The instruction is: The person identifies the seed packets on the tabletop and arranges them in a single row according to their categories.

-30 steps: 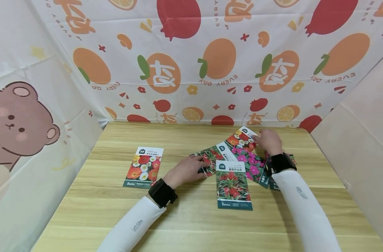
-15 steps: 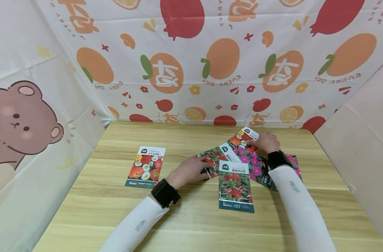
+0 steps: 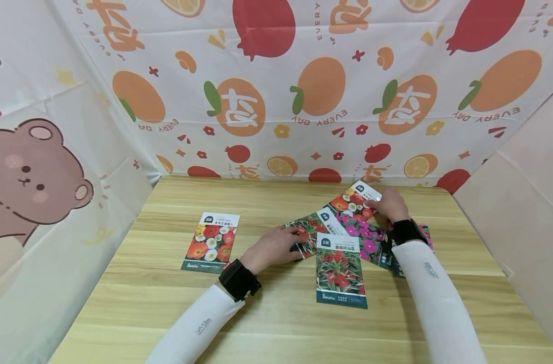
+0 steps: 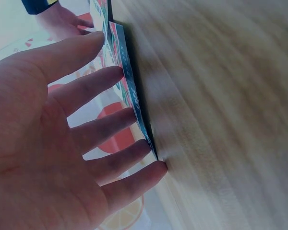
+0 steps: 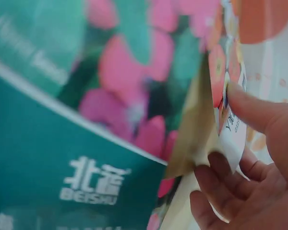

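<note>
My right hand [image 3: 392,206] pinches the right edge of a poppy seed packet [image 3: 352,201] between thumb and fingers at the back of the pile. In the right wrist view the held poppy packet [image 5: 230,96] stands tilted, and a pink-flower seed packet [image 5: 129,91] fills the near side. On the table that pink-flower packet [image 3: 369,238] lies partly below the poppy one. With fingers extended, my left hand [image 3: 278,246] touches a red-flower seed packet [image 3: 309,231]. The left wrist view shows the left fingertips [image 4: 117,73] spread along its edge.
Another red-flower packet [image 3: 341,270] lies in front, overlapping the pile. A second poppy packet [image 3: 210,242] lies apart at the left. One more pink packet [image 3: 427,233] is mostly hidden under the right wrist. A printed fabric wall [image 3: 258,151] borders the table's back edge.
The right hand has shifted slightly right, and the poppy packet in its fingers has moved with it, showing more of its front. The left hand stays on its packet.
</note>
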The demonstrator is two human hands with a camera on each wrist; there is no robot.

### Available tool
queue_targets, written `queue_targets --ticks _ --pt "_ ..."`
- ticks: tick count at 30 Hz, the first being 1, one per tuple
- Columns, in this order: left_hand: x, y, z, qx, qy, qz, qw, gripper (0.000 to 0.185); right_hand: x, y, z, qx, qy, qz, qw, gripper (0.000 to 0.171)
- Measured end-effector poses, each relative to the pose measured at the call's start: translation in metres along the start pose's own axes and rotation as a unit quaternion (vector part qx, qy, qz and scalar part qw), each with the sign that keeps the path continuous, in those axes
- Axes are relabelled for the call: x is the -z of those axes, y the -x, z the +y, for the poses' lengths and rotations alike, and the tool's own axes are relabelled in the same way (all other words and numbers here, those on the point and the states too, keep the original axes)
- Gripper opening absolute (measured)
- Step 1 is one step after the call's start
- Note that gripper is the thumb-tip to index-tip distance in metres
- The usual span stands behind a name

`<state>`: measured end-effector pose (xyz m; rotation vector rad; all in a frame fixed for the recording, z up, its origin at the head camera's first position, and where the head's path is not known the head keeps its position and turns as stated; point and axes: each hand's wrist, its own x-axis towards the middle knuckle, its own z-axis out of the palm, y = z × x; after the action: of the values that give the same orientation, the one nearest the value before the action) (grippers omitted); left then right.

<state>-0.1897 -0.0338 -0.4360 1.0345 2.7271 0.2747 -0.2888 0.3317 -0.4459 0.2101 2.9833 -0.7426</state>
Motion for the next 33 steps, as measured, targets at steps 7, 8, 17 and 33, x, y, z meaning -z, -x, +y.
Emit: queue_targets --ticks 7,8,17,33 --pt "-0.003 -0.002 -0.001 0.000 0.005 0.002 1.0000 0.041 0.019 0.011 0.009 -0.002 -0.206 -0.016 0.979 0.044" --pt "-0.003 -0.002 -0.001 0.000 0.007 0.003 1.0000 0.041 0.022 0.012 0.009 -0.005 -0.227 -0.015 0.974 0.047" --pt "-0.004 -0.001 -0.001 -0.003 0.013 0.003 0.9999 0.040 0.034 0.017 0.011 0.026 -0.303 0.056 0.951 0.038" --pt "0.001 0.002 -0.009 0.008 0.118 0.045 0.9920 0.047 0.060 0.038 -0.015 0.037 -0.201 0.214 0.955 0.039"
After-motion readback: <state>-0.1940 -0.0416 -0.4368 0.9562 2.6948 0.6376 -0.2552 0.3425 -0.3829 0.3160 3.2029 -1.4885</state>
